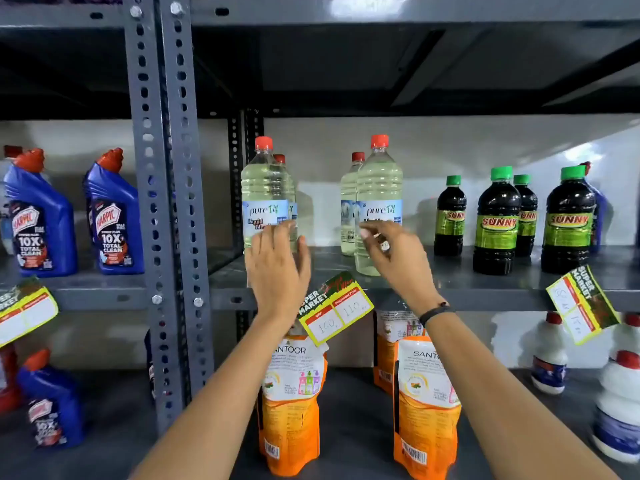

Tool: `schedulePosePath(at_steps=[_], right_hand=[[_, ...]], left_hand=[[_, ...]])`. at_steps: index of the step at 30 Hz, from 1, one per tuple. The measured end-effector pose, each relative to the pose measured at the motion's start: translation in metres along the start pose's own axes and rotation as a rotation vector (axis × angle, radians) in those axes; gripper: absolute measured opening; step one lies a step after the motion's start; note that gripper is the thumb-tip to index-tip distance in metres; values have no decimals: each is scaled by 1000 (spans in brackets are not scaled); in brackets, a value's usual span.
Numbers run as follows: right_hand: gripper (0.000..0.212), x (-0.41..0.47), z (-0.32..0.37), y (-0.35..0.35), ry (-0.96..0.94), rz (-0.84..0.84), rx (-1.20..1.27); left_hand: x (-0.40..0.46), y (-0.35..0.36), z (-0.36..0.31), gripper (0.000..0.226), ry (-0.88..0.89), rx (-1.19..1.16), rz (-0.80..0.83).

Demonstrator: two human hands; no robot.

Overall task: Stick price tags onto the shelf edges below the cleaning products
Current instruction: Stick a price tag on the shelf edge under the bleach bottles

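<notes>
A yellow-edged price tag (pixel 336 306) reading 160 and 110 hangs tilted on the grey shelf edge (pixel 491 299), below two clear Purety bottles. My left hand (pixel 277 268) is raised with fingers spread, its fingertips against the left Purety bottle (pixel 265 188). My right hand (pixel 394 258) is lifted in front of the right Purety bottle (pixel 379 188), fingers loosely bent and blurred, nothing clearly in them. The tag sits between my two wrists, touched by neither hand. Two more tags hang tilted: one at the left (pixel 24 311) under the Harpic bottles, one at the right (pixel 581 304) under the Sunny bottles.
Blue Harpic bottles (pixel 114 216) stand on the left shelf and dark Sunny bottles (pixel 495 223) on the right. A perforated grey upright (pixel 162 202) divides the bays. Below are orange Santoor pouches (pixel 294 403) and white bottles (pixel 616 410).
</notes>
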State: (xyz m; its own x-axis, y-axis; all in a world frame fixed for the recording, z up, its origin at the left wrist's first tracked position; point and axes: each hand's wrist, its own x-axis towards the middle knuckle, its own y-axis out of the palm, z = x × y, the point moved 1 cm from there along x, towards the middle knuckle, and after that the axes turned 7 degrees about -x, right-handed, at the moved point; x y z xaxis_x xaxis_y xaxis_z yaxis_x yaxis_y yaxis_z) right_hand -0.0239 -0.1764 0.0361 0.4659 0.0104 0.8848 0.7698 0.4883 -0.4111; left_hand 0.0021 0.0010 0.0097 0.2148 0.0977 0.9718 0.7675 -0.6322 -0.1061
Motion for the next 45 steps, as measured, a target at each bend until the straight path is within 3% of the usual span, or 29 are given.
schedulePosePath(at_steps=[2, 5, 9, 14, 17, 20, 23, 28, 32, 36, 45], right_hand=[[20, -7, 6, 8, 2, 162, 94], [23, -21, 13, 22, -20, 302, 110], [18, -25, 16, 31, -22, 264, 71], [17, -23, 19, 36, 61, 278, 54], [17, -17, 20, 37, 126, 331, 68], [18, -8, 21, 35, 164, 394, 66], [17, -9, 21, 31, 206, 382, 111], [15, -30, 17, 18, 258, 226, 230], [22, -57, 10, 14, 157, 234, 27], [23, -68, 6, 17, 24, 223, -124], [27, -71, 6, 22, -41, 184, -151]], left_hand=[[-23, -11, 3, 23, -120, -54, -82], [-64, -21, 7, 23, -286, -19, -39], [-77, -23, 2, 21, -389, -58, 54], [-73, -23, -5, 16, -603, -421, 57], [-64, -22, -6, 8, -710, -535, 82], [-48, -24, -6, 16, -800, -624, 112], [-37, -29, -5, 20, -727, -615, 144], [-36, -37, 4, 14, -555, -706, 183], [-50, -38, 14, 26, -380, -600, 270], [-63, -31, 24, 22, -322, -506, 328], [-71, -26, 24, 19, -312, -579, 231]])
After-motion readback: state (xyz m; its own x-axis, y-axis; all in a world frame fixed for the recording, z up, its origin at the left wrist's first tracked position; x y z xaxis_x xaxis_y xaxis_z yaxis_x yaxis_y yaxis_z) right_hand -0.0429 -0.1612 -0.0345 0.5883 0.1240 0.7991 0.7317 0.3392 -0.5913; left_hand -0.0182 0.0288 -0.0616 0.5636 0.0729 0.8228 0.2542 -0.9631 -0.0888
